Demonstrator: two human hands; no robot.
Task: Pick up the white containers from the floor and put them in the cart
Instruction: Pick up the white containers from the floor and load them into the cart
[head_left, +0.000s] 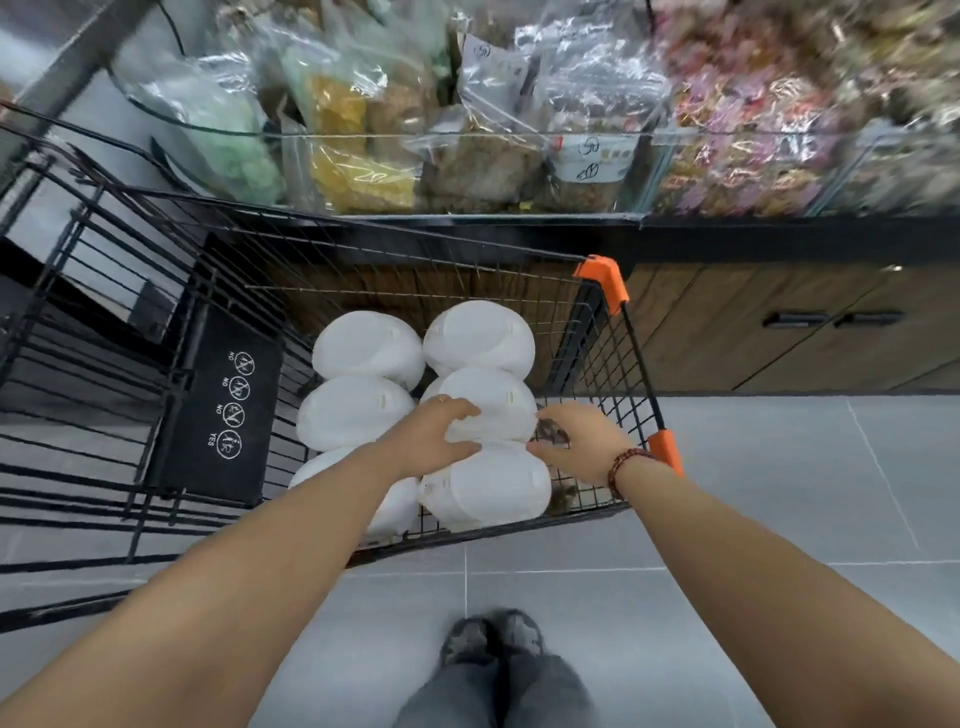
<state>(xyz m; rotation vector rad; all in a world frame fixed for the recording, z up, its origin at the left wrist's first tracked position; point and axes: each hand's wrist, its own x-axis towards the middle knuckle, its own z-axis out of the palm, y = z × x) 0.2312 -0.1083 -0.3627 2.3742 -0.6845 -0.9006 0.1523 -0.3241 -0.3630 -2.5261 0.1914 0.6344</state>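
Observation:
A black wire cart (631, 332) with orange corner caps stands in front of me and holds several white round containers in two rows. My left hand (431, 434) lies on the left side of the middle container of the right row (493, 397), fingers curved round its edge. My right hand (579, 441) reaches to that container's right side, fingers spread and only lightly bent, fingertips at its edge. Another white container (488, 491) lies just below both hands. No container shows on the floor.
A shelf of bagged snacks (519, 130) rises behind the cart, with wooden cabinet doors (779, 332) below it on the right. Grey tiled floor (779, 519) spreads right and near me. My shoes (491, 636) stand close to the cart's near edge. A black sign panel (223, 405) hangs at the cart's left.

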